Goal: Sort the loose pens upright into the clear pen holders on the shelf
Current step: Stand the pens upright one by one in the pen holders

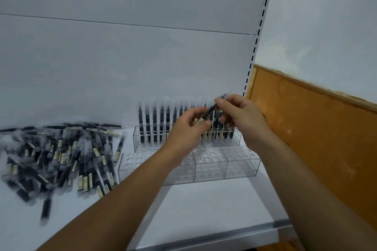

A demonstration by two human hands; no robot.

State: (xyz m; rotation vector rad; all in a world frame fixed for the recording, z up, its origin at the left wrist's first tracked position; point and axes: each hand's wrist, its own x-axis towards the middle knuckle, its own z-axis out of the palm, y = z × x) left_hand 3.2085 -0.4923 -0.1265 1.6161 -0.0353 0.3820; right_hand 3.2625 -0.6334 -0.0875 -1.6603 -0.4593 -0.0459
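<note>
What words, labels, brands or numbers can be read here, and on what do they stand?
No text can be read.
Cream labels on the loose pens: too blurred.
Cream label on the held pen, between left hand and right hand: too small and blurred.
Labels on the upright pens in the rear holder: too small.

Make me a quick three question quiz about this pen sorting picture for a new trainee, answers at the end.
1. True or false: the front holders already have pens standing in them.
2. Where does the pile of loose pens lie? A: left of the holders. B: right of the holders. C: inside a holder.
3. Fill in: the left hand and the right hand together hold one ____.

Key: 1 false, their holes are empty. 2 A. 3 pen, held slanted above the back holder.
</note>
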